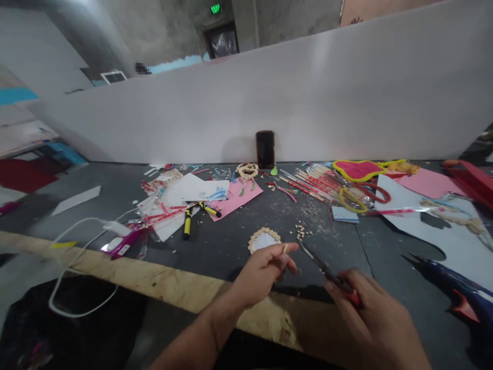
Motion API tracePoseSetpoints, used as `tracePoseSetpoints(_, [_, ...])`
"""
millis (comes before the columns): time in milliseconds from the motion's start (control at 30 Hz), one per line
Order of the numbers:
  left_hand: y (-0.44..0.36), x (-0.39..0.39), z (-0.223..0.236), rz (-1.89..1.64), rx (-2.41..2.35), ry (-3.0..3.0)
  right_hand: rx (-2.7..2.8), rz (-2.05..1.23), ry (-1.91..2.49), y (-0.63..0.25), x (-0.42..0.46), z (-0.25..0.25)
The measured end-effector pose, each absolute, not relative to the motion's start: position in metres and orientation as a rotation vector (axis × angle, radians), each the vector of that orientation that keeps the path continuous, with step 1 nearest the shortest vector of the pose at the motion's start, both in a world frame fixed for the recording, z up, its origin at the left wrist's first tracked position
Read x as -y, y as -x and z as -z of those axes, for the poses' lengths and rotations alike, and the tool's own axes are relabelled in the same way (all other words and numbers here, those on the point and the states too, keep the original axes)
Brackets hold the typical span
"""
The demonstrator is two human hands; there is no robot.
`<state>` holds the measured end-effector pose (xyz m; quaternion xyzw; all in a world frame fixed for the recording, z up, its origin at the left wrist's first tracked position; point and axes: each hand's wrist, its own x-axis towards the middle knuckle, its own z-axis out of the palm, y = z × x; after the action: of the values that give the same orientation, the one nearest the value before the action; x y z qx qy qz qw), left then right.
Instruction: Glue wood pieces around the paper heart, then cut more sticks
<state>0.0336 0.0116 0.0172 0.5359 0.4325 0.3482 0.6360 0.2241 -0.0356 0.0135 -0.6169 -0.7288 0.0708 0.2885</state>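
My left hand (265,270) is closed in a pinch, with a small pale piece (285,248) at its fingertips. My right hand (370,313) wraps round the red handle of a pair of scissors (318,262). The blades point up and left towards the left fingertips, with a gap between. Just beyond my left hand lies a round white piece (265,240) edged with small beige bits, partly covered by that hand. A little heap of similar beige bits (300,229) sits near the scissor tips.
A dark blue glue gun (458,288) lies at right, a purple tool with a white cable (123,244) at left. Yellow-black pliers (188,222), pink paper (241,200), packaged sticks (311,182) and a beaded ring (246,170) lie farther back. A phone (265,149) leans on the partition (185,118).
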Motion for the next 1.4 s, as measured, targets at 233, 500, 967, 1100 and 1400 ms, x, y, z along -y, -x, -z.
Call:
tracePoseSetpoints(233, [-0.03, -0.002, -0.013, -0.936, -0.986, -0.963, 1.955, -0.159, 1.482, -0.228, 0.036, -0.002])
tracePoseSetpoints(500, [-0.032, 0.009, -0.015, -1.025, -1.005, -1.0, 2.273, 0.258, 1.539, -0.232, 0.037, 0.01])
tracePoseSetpoints(967, [-0.046, 0.011, -0.022, -0.992, -1.029, -1.026, 2.161, 0.15, 1.76, -0.221, 0.05, 0.006])
tracePoseSetpoints(1100, [-0.048, 0.011, -0.022, -0.969, -1.007, -1.046, 2.07, 0.064, 1.782, -0.218, 0.052, 0.005])
tracePoseSetpoints(1400, [-0.05, 0.01, -0.022, -0.948, -0.963, -1.07, 2.149, 0.134, 1.74, -0.224, 0.051, 0.012])
